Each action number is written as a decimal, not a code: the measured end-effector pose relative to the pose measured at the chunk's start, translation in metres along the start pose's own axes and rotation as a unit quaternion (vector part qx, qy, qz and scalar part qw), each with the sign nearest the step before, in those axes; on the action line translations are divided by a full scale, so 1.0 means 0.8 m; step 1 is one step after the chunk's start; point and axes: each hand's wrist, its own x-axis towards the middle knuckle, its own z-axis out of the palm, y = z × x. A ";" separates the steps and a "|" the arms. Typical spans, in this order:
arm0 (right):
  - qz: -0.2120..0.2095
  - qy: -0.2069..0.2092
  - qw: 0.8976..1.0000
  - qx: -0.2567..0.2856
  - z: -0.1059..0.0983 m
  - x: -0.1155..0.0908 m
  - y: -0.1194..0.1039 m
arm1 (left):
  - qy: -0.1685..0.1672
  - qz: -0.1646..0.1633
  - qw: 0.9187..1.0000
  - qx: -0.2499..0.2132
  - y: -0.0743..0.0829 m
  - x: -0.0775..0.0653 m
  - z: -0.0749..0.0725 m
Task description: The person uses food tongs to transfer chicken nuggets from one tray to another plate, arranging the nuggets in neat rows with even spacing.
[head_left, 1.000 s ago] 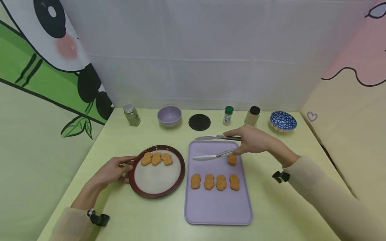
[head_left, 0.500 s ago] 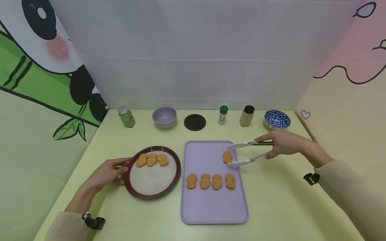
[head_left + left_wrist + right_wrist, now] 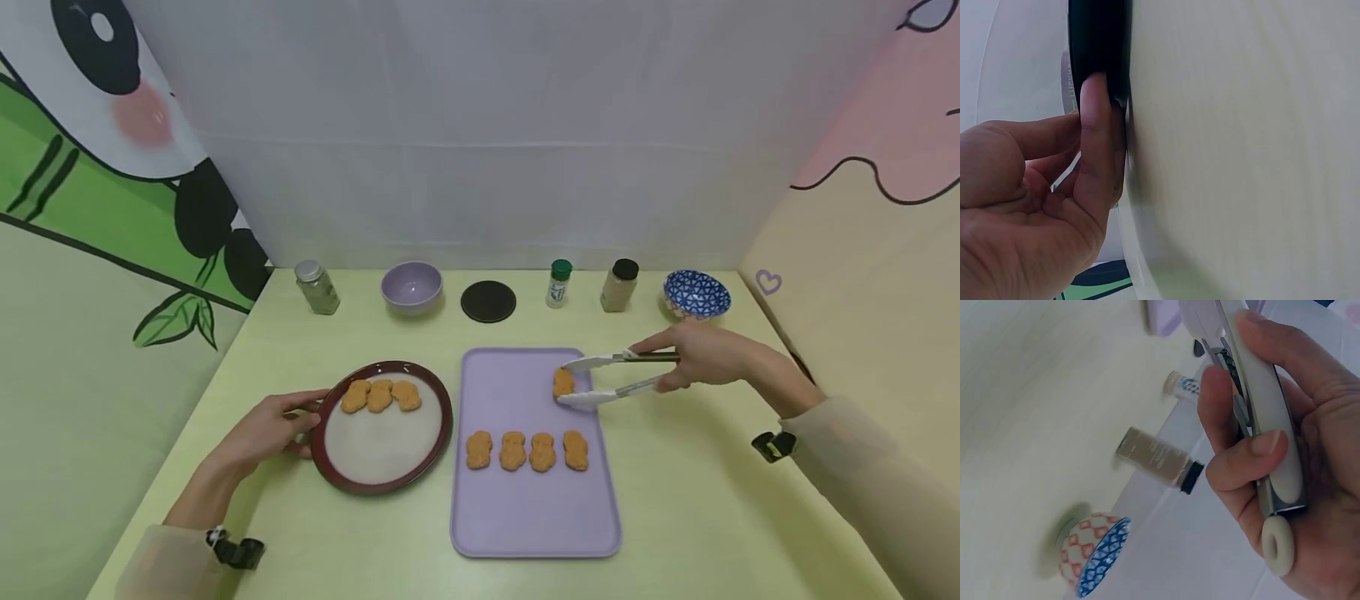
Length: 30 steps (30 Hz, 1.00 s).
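My left hand (image 3: 268, 433) holds the near-left rim of a brown-rimmed plate (image 3: 385, 483). In the left wrist view, its fingers (image 3: 1095, 106) lie against the dark underside. Three golden nuggets (image 3: 379, 396) sit in a row at the top of the plate. My right hand (image 3: 708, 358) grips white-tipped kitchen tongs (image 3: 630, 389), whose arms stand on either side of a single nugget (image 3: 563, 383) at the upper right of a purple tray (image 3: 532, 517). Lower on the tray is a row of several more nuggets (image 3: 513, 451). The tongs' handle (image 3: 1269, 419) fills my curled fingers in the right wrist view.
Along the back stand a silver-lidded jar (image 3: 317, 288), a purple bowl (image 3: 412, 288), a black round disc (image 3: 488, 301), a green-capped shaker (image 3: 558, 283), a black-capped jar (image 3: 619, 286) and a blue-patterned bowl (image 3: 697, 294). A white sheet (image 3: 480, 167) hangs behind them.
The tongs have moved right from above the tray's middle and come down around the upper-right nugget, their arms drawing closer together. My left hand stays on the plate's rim.
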 end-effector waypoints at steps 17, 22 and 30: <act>-0.114 0.032 0.993 0.004 0.013 0.107 -0.143 | 0.010 -0.009 1.000 0.007 0.001 0.002 0.001; -0.119 0.025 0.992 -0.027 0.032 0.131 -0.166 | 0.008 -0.003 1.000 0.011 -0.001 0.005 0.002; -0.112 0.024 0.992 -0.048 0.041 0.148 -0.190 | 0.008 0.003 1.000 0.006 -0.002 0.004 0.000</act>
